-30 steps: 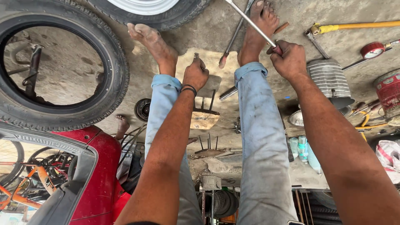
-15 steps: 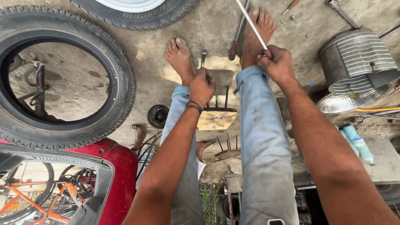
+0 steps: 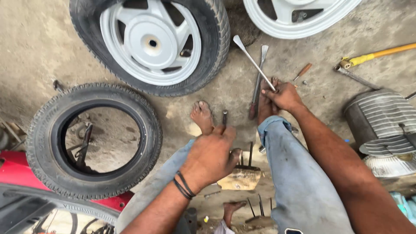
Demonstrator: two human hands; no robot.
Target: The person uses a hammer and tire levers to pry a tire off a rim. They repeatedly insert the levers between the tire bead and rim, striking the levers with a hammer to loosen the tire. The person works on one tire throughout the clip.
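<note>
My right hand (image 3: pixel 284 96) is closed around the lower end of a long silver tyre lever (image 3: pixel 253 60), which slants up and to the left over the concrete floor. My left hand (image 3: pixel 212 156) is fisted at knee height, and a short dark metal rod (image 3: pixel 225 117) sticks out past its fingers. Both bare feet stand on the floor, the left foot (image 3: pixel 202 116) beside the rod. A second tyre lever (image 3: pixel 259 76) lies flat just left of my right hand. A wooden block with metal prongs (image 3: pixel 240 178) sits between my legs.
A bare black tyre (image 3: pixel 93 138) lies at the left over a red vehicle body (image 3: pixel 13 173). A tyre on a silver rim (image 3: pixel 151 43) and another rim (image 3: pixel 299 15) lie ahead. At the right are a ribbed metal cylinder (image 3: pixel 381 117), a yellow-handled tool (image 3: pixel 372 56) and a wooden-handled screwdriver (image 3: pixel 303 70).
The view has swung forward and the two rimmed wheels have come into sight. My right hand has lowered the lever toward my right foot. My left hand has stayed fisted near my knee.
</note>
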